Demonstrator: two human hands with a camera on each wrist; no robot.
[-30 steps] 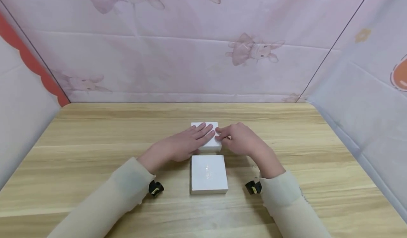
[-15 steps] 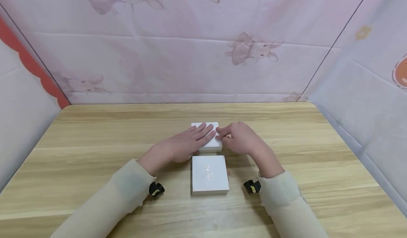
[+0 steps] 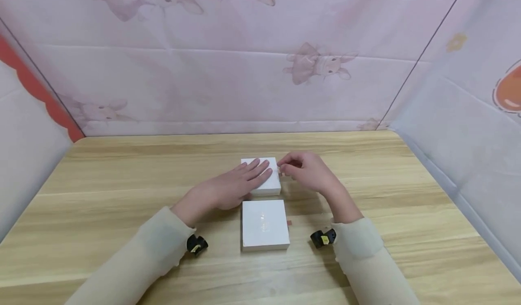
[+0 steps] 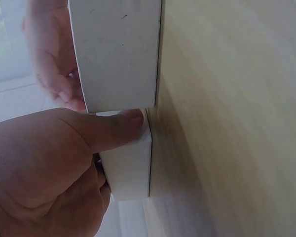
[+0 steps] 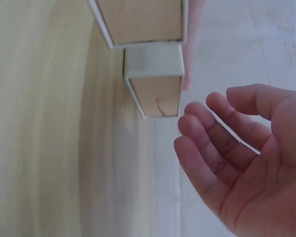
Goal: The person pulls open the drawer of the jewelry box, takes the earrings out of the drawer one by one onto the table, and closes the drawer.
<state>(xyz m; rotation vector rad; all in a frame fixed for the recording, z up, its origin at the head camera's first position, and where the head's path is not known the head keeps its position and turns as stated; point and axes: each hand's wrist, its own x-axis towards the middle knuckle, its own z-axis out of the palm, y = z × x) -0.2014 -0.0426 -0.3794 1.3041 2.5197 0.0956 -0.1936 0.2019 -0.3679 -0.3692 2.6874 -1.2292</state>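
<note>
Two white lidless-looking sleeve boxes lie on the wooden table, one behind the other. My left hand (image 3: 232, 185) rests on the far box (image 3: 266, 188), fingers straight and spread over its top. In the left wrist view my thumb (image 4: 116, 131) lies along the box's near side. My right hand (image 3: 307, 171) is at the far box's right end, fingers loosely bent. The right wrist view has a thin ribbon tab (image 5: 159, 106) on that tan end face, with my fingertips just beyond the box and the thumb apart from them. The near box (image 3: 266, 226) bears faint gold lettering.
A small pink tab (image 3: 289, 222) sticks out from the near box's right side. Black wrist cameras hang by both cuffs, the left camera (image 3: 197, 245) and the right camera (image 3: 323, 238). A rabbit-print cloth wall (image 3: 228, 88) stands behind the table (image 3: 163, 155).
My right fingers have come slightly away from the far box's right end, uncovering the tab there. My left hand stays on the box. The head view has shifted a little.
</note>
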